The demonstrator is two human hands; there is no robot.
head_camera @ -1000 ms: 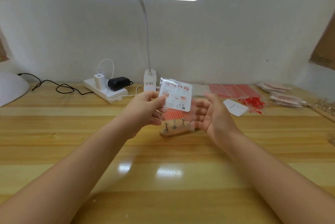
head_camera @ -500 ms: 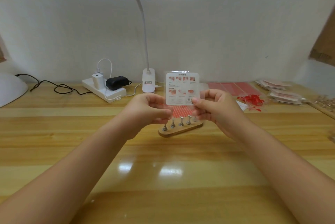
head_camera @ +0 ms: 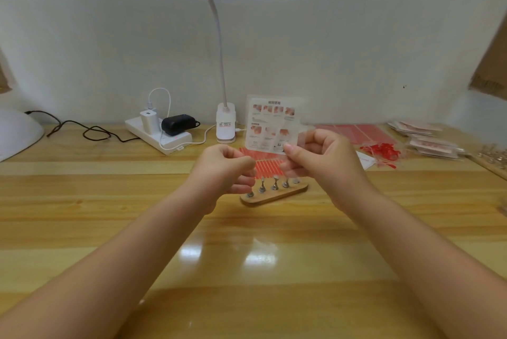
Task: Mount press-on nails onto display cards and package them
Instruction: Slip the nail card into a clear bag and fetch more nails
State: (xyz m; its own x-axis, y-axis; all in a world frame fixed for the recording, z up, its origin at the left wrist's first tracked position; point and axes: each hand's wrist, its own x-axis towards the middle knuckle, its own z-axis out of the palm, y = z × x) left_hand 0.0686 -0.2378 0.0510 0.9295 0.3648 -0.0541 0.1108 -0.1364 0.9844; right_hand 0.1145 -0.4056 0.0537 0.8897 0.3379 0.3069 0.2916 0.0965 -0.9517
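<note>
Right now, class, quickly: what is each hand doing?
Left hand: pinches the clear packet's lower edge.
Right hand: pinches the same packet.

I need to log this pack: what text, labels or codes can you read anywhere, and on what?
Instruction card in the clear bag, held by the right hand: printed headings and a code, too blurred to read.
Desk lamp base: red label, unreadable.
Nothing else legible.
</note>
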